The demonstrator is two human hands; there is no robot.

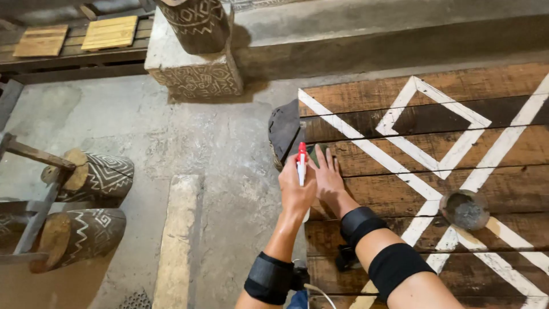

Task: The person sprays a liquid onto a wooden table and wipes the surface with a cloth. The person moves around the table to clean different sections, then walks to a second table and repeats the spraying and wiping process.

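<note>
While the white marker (302, 166) with its red cap stands nearly upright at the left edge of the painted plank tabletop (400, 189), I see my left hand (295, 191) clamped round its barrel, cap pointing away. My right hand (327, 174) lies flat beside it, fingers spread, on a dark green pad (314, 151).

We see a rough, matt wooden plank table (400, 189) with flat white painted lines, a glossy red-and-white plastic bottle (301, 163), a dull metal bowl (464, 209), a rough concrete floor (189, 143)

White diamond stripes cross the brown plank panel (434, 143); the marker (301, 163) is white, red-capped.
</note>
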